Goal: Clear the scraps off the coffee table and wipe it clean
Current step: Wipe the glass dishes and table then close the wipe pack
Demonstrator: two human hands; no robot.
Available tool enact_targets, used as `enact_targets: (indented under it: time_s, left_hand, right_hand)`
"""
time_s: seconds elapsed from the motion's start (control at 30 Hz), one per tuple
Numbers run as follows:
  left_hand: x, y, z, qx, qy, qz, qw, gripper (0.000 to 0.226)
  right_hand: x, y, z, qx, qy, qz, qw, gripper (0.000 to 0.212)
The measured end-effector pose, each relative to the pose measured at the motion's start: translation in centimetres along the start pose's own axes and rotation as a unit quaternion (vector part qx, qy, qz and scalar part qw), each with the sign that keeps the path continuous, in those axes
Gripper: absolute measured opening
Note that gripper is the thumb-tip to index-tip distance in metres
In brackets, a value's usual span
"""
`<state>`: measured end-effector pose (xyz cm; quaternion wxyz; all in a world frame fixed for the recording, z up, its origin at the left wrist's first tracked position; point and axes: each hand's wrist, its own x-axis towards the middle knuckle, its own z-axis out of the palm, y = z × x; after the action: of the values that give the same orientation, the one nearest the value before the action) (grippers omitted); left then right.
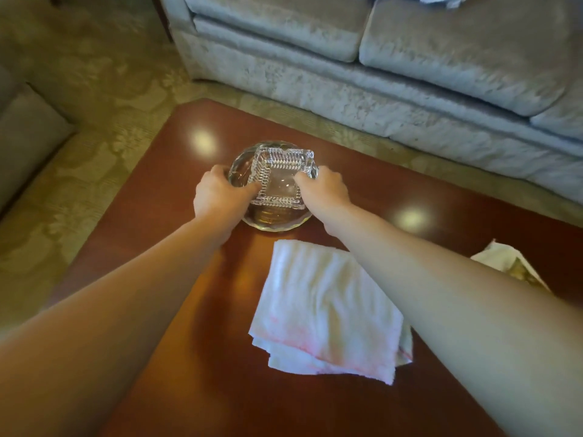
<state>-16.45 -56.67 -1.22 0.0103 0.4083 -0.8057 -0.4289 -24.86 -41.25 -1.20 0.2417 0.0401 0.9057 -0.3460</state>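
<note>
- A pale grey velvety sofa (394, 58) runs along the far side, two seat cushions showing;
- patterned beige-green carpet (94, 89) covers the floor;
- a grey upholstered seat (25, 134) stands at the left edge;
- warm indoor light.

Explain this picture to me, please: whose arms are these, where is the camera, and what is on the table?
There is no machine here. A person wears one wide-angle camera on the head, looking forward and down, so the two bare arms are the wearer's own. The left hand and right hand both grip glassware on the glossy reddish-brown wooden coffee table: a square ribbed clear glass dish sitting in a round clear glass bowl. Nearer the wearer lies a folded white cloth with pinkish stains, not held. At the right edge is a crumpled whitish scrap, partly hidden by the arm. Behind the table stands a pale grey-blue velvet sofa.
</note>
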Motion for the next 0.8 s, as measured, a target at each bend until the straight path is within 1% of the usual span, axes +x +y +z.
enact_targets:
  time_s: [0.17,0.23,0.33,0.43,0.53,0.57,0.7,0.8]
  left_hand:
    - [-2.9,4.0,5.3,0.031,-0.038,0.03,0.998,0.069]
    - [-4.7,5.6,8.0,0.047,-0.064,0.049,0.996,0.073]
    - [-8.0,7.8,12.1,0.069,-0.102,0.068,0.99,0.073]
    - [-11.9,9.5,16.1,0.081,-0.131,0.089,0.984,0.075]
    - [-14.9,10.6,18.9,0.101,-0.138,0.108,0.979,0.079]
    - [-15.8,11.0,19.7,0.11,-0.139,0.111,0.978,0.08]
    - [-17.9,11.6,21.4,0.138,-0.133,0.123,0.974,0.078]
    - [-18.9,11.7,22.0,0.149,-0.128,0.125,0.973,0.076]
  right_hand:
    - [0.3,4.9,-5.9,-0.014,0.028,0.023,0.999,0.059]
    - [0.2,7.7,-8.6,-0.025,0.038,0.034,0.998,0.063]
    - [-0.1,12.1,-12.9,-0.052,0.053,0.042,0.996,0.069]
    - [-0.6,16.7,-16.9,-0.088,0.052,0.062,0.993,0.06]
    - [-1.2,19.8,-19.5,-0.105,0.052,0.058,0.991,0.041]
    - [-1.6,20.6,-20.4,-0.113,0.046,0.057,0.991,0.038]
    - [-2.8,22.5,-22.5,-0.148,0.024,0.047,0.988,0.046]
    - [-3.1,23.3,-22.9,-0.168,0.016,0.042,0.985,0.046]
